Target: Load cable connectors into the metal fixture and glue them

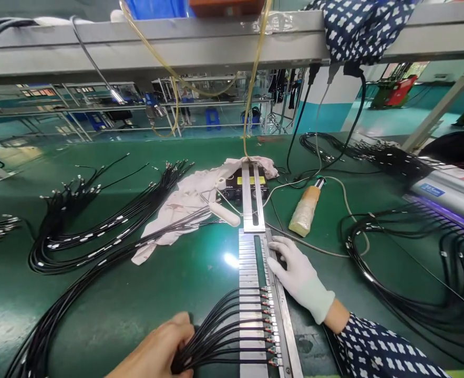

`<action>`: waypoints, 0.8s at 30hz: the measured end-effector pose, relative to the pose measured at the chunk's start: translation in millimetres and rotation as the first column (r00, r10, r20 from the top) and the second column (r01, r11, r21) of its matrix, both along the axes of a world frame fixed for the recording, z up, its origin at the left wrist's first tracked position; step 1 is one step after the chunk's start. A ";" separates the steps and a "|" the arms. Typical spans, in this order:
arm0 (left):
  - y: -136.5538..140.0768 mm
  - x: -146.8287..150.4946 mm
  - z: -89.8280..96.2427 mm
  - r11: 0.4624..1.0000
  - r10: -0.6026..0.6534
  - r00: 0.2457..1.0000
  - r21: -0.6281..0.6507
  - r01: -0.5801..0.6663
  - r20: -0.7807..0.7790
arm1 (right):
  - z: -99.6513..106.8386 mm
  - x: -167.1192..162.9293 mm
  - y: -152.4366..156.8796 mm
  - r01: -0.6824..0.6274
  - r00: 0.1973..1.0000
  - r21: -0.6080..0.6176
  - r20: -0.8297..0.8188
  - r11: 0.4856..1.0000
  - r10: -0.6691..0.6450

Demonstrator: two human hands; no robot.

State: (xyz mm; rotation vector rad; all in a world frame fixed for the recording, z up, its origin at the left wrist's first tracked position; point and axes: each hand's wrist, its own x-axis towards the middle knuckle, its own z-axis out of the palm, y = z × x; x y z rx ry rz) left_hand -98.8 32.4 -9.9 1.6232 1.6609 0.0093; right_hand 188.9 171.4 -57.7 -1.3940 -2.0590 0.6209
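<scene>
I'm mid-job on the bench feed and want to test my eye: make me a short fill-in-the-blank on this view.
1. The left hand holding the black cables is ____, with no glove on it.
2. The right hand, touching the metal fixture, wears a white ____.
3. In the picture, the wrapped tool lies to the ____ of the fixture.

Missing words: bare; glove; right.
</scene>
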 end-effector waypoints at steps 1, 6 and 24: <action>4.4 1.0 2.6 0.995 0.044 0.996 -0.090 -0.037 0.078 | 0.4 0.6 0.3 -0.002 1.000 0.004 0.006 1.000 0.002; 15.4 6.5 15.2 0.769 0.372 0.889 -0.626 -0.133 0.269 | -0.1 0.7 -0.9 0.001 0.999 0.010 0.036 1.000 -0.001; 39.9 8.2 54.2 0.884 0.191 0.918 -0.467 -0.007 0.348 | -3.8 2.7 2.1 -0.021 0.997 0.034 0.079 0.999 0.019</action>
